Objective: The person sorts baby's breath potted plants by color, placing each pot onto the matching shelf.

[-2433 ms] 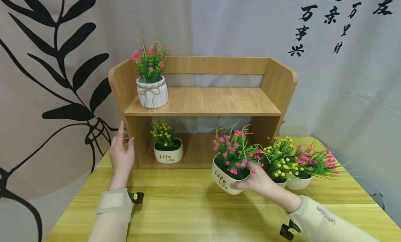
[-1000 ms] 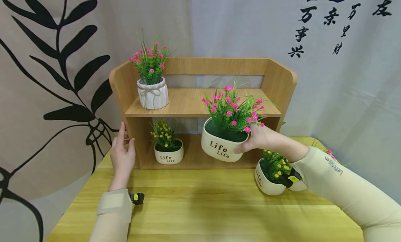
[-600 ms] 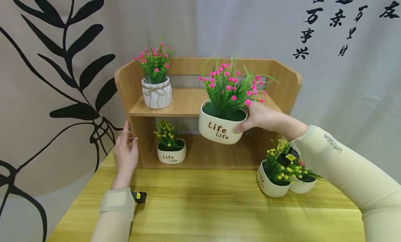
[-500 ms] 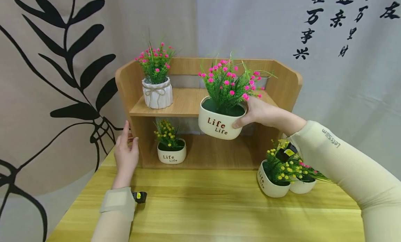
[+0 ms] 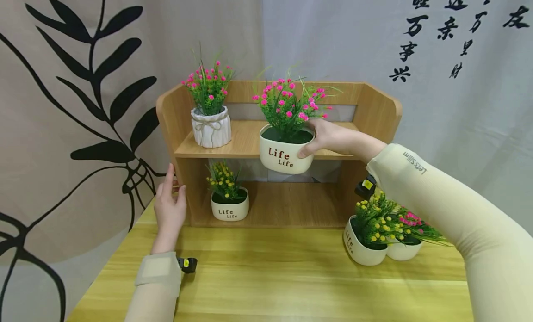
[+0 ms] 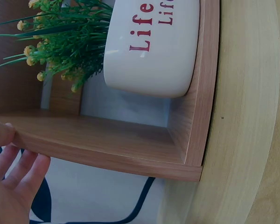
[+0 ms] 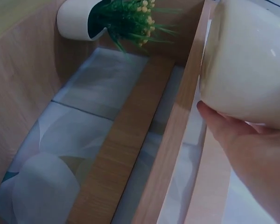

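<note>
While the right hand (image 5: 324, 136) is gripping the pink-flowered pot (image 5: 283, 161) aloft before the upper shelf (image 5: 245, 136), the straight-fingered left hand (image 5: 170, 207) is touching the left panel (image 5: 174, 111); twine-tied pot (image 5: 211, 132) is standing on that shelf; yellow-flowered pot (image 5: 230, 208) is sitting below; two more pots (image 5: 367, 255) are standing on the bench (image 5: 270, 275), right.

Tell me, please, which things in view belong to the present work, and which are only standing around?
Belonging to the work:
right hand, holding the pink-flowered pot
left hand, at the side of the wooden rack

Seemingly just standing around, untouched:
twine-tied white pot, upper level
yellow-flowered pot, lower level
front tabletop pot and rear tabletop pot, perhaps waiting
printed curtain
</note>
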A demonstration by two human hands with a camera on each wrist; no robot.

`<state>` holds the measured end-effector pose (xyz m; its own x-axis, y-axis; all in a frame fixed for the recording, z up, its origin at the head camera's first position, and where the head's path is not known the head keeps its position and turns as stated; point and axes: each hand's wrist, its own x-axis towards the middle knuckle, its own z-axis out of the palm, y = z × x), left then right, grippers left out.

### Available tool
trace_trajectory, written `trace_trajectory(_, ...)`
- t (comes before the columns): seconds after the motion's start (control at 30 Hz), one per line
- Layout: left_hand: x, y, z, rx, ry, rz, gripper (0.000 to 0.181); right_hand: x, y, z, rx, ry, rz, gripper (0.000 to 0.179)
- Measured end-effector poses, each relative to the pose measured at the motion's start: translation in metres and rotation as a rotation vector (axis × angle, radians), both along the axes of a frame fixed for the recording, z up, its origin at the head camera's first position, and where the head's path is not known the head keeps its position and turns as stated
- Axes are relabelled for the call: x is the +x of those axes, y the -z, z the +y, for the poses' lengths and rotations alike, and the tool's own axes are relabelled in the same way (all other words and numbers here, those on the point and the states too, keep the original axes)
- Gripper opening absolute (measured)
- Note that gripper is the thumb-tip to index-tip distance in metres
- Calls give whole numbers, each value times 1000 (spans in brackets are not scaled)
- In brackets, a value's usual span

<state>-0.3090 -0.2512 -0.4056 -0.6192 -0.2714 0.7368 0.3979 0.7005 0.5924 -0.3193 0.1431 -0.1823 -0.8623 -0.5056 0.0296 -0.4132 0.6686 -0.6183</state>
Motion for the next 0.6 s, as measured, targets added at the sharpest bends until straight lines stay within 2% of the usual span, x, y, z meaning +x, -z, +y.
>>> trace_trajectory(0.2,1,-1,0,1,-2,-2,71,-13,-3,-5,-40,-42,-20,81)
trace_trajectory(0.47,2,-1,-1,4,3,-5,71,-28,-1,-11,-42,-24,-38,89)
trace_trajectory(0.6,2,-1,0,6,11,-8,72,-35,0,-15,-59,-37,-45,87)
